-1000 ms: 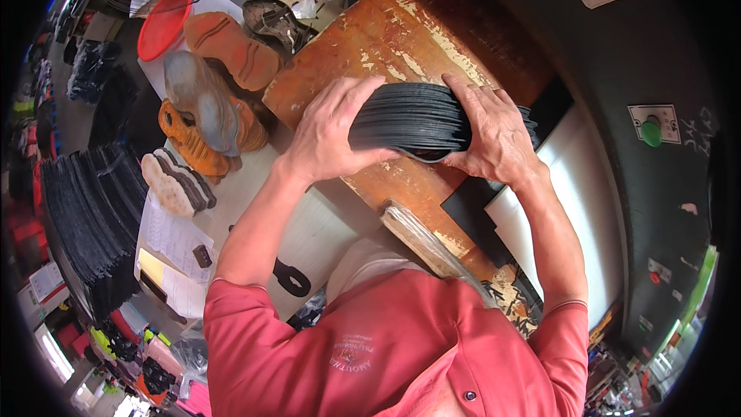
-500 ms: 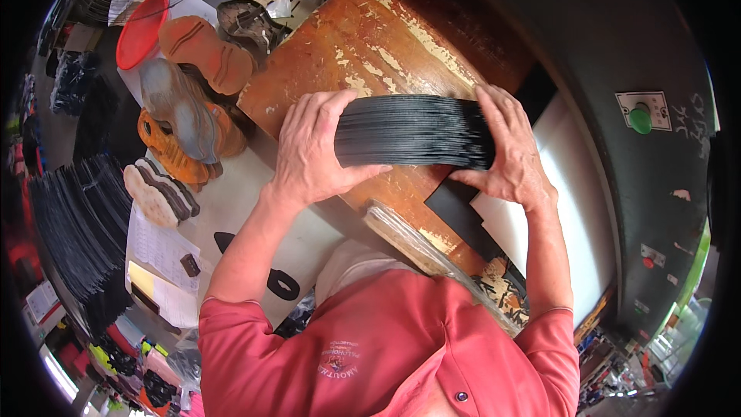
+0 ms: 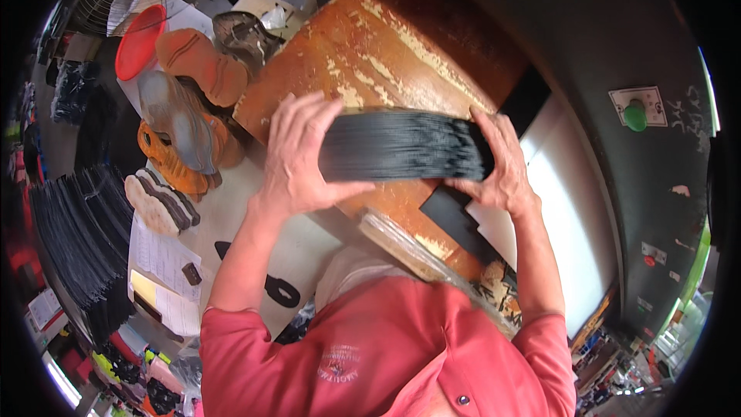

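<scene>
A thick stack of thin black sheets (image 3: 397, 147) spans the gap between my two hands, its layered edges facing up. My left hand (image 3: 296, 156) presses the stack's left end, thumb along the near side and fingers on the far side. At the other end my right hand (image 3: 502, 161) grips it the same way, fingers curled over the dark end. Under the stack lies a worn brown board (image 3: 309, 62) with peeling patches. A flat black sheet (image 3: 457, 220) shows beneath it near my right wrist. The stack is slightly blurred.
Left of the board are shoe-sole-shaped pieces (image 3: 202, 66), a red oval dish (image 3: 140, 42), an open notebook (image 3: 162, 262) and a black cut-out (image 3: 282, 292). More black sheets (image 3: 81, 232) stand farther left. A dark machine panel with a green button (image 3: 635, 116) rises on the right.
Both hands have shifted slightly nearer and to the left with the stack. Its right part now tilts down a little, and my left fingers are spread a bit more.
</scene>
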{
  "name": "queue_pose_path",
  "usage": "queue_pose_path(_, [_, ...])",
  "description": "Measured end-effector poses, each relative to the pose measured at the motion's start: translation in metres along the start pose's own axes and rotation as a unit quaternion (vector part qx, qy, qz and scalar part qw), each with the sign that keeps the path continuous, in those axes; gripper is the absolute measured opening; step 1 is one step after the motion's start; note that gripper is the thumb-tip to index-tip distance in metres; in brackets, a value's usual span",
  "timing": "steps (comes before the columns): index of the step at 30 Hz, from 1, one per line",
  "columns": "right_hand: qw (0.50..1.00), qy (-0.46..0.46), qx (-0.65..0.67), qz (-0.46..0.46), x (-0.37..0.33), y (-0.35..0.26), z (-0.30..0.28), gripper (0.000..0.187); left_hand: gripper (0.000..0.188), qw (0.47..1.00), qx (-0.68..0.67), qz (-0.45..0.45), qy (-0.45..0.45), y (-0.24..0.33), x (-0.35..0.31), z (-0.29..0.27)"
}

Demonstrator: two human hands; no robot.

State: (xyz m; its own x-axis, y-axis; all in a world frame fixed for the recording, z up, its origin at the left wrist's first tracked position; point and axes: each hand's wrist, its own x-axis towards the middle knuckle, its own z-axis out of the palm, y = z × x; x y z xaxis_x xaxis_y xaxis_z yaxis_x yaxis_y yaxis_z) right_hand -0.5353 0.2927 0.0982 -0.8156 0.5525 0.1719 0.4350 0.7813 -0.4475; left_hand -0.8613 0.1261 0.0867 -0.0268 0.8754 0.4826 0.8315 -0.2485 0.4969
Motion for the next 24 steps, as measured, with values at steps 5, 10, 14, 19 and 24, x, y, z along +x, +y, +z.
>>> queue_pose_path(5, [0.994,0.07,0.085,0.014,-0.008,0.025,0.011,0.157,0.116,1.0,-0.003,0.03,-0.008,-0.003,0.003,0.005])
queue_pose_path(10, [0.977,0.063,0.191,0.068,-0.01,0.034,0.023,0.171,0.119,0.999,0.034,0.032,-0.024,-0.001,0.005,0.001])
queue_pose_path(14, [0.988,0.045,0.148,0.016,-0.013,0.024,0.026,0.165,0.115,0.999,0.014,0.007,-0.033,0.0,0.009,0.005])
queue_pose_path(19, [0.985,0.058,0.133,0.09,0.004,0.013,0.012,0.129,0.105,1.0,0.001,-0.008,-0.01,-0.001,0.016,0.006])
queue_pose_path(24, [0.988,0.038,0.112,0.104,-0.013,-0.007,-0.007,0.114,0.099,1.0,0.01,0.007,0.029,0.018,0.001,-0.007])
